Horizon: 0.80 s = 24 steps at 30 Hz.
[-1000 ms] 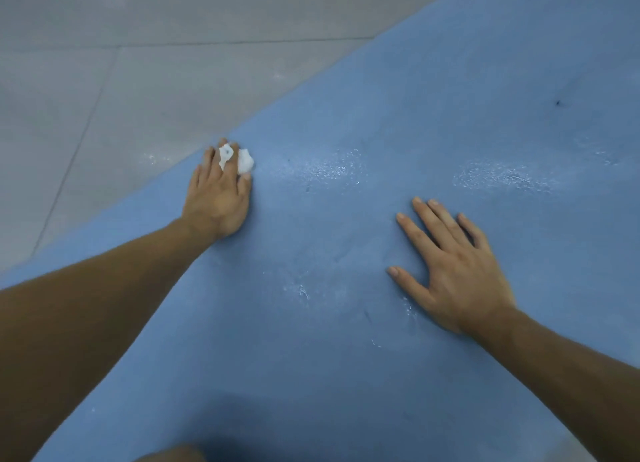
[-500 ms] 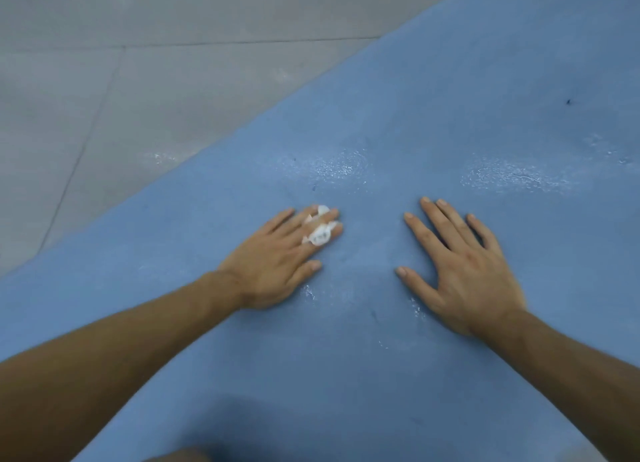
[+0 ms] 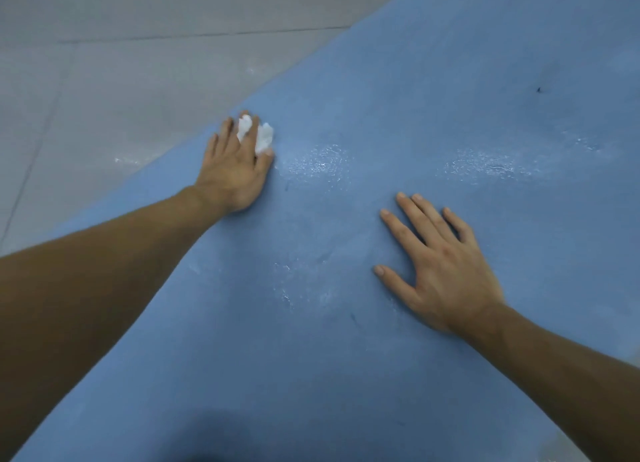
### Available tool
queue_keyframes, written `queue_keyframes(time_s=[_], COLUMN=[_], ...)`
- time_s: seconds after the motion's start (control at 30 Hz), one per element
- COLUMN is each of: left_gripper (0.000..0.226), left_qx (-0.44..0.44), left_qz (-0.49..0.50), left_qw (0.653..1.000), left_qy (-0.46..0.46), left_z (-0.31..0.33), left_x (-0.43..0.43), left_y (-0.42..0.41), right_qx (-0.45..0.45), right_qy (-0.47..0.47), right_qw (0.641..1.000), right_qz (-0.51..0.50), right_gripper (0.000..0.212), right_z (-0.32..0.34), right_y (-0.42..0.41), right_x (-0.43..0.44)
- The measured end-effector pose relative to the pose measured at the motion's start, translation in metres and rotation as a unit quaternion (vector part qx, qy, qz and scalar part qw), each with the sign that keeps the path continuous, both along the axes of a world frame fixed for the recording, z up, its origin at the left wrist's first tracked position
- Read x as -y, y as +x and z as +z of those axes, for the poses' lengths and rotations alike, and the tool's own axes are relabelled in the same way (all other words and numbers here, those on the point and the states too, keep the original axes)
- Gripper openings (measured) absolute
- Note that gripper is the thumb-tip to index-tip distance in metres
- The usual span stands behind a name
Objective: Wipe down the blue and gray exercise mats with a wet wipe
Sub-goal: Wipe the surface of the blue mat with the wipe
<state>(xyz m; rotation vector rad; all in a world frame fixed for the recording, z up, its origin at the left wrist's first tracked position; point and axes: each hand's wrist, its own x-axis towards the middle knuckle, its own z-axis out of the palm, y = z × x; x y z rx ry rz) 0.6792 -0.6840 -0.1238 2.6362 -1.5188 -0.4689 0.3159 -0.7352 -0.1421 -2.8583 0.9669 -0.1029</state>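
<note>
1. A blue mat (image 3: 381,375) is spread across most of the view, its long edge running diagonally from the lower left to the top right.
2. The left hand (image 3: 235,174) is laid palm down on the mat close to that edge, with the arm stretched forward.
3. A crumpled white wet wipe (image 3: 264,139) is pressed onto the mat beneath the left fingers, which are held nearly straight; bunches of the wipe are seen bulging up between them.
4. The right hand (image 3: 446,274) is rested flat on the mat, well apart from the left, with fingers straight and spread and nothing held.
5. A glistening wet patch (image 3: 320,162) is seen just beside the wipe, and a second wet patch (image 3: 485,165) lies further right, beyond the right fingertips.
6. Fainter damp streaks are visible between the two hands.
7. A small dark speck (image 3: 538,90) is seen on the mat towards the upper right.
8. A gray surface (image 3: 104,91) crossed by thin seam lines is seen beyond the mat's edge at the upper left.
</note>
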Motion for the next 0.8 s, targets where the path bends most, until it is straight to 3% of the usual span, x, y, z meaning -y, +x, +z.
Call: queue_keyframes(time_s=[0.1, 0.23, 0.47, 0.6, 0.8], left_gripper=[0.065, 0.067, 0.061, 0.062, 0.060], left_qx=[-0.004, -0.036, -0.023, 0.006, 0.036], left_qz=[-0.135, -0.299, -0.399, -0.311, -0.043], left_qw=[0.991, 0.953, 0.916, 0.950, 0.998], left_qy=[-0.010, -0.011, -0.010, 0.022, 0.020], left_z=[0.003, 0.006, 0.003, 0.002, 0.003], left_x=[-0.022, -0.063, -0.102, -0.062, 0.006], left_y=[-0.034, -0.092, -0.110, -0.061, 0.028], right_qx=[0.009, 0.013, 0.012, 0.012, 0.013], right_qy=[-0.002, -0.006, -0.005, -0.003, 0.003], right_qw=[1.000, 1.000, 1.000, 1.000, 1.000], right_qz=[0.000, -0.002, -0.004, -0.004, -0.002], right_gripper=[0.075, 0.075, 0.075, 0.074, 0.074], right_z=[-0.001, -0.001, -0.002, -0.003, -0.002], right_y=[0.000, 0.000, 0.000, 0.000, -0.001], right_x=[0.000, -0.001, -0.001, -0.001, 0.000])
